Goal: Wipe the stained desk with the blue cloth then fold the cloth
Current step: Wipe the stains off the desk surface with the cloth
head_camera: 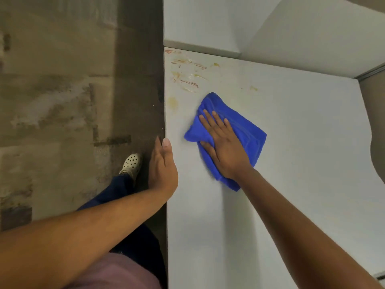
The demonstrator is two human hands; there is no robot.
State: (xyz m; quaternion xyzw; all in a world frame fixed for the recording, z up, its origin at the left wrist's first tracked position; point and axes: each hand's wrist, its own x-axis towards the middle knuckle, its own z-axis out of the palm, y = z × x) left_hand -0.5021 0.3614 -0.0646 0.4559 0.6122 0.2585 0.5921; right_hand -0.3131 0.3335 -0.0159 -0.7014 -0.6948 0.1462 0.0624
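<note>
A crumpled blue cloth [248,130] lies on the white desk [291,163]. My right hand [223,147] presses flat on the cloth, fingers spread and pointing toward the far left corner. Red, yellow and whitish smears [187,78] cover that far left corner, just beyond the cloth, with a round yellowish stain [172,102] near the left edge. My left hand [162,167] rests on the desk's left edge, thumb on top, fingers hanging over the side, holding no object.
A second white desk panel [208,21] adjoins the far end, with a grey raised edge [200,47]. A partition [373,101] bounds the right side. Left of the desk is worn concrete floor [62,101], with my leg and a white perforated shoe [131,163].
</note>
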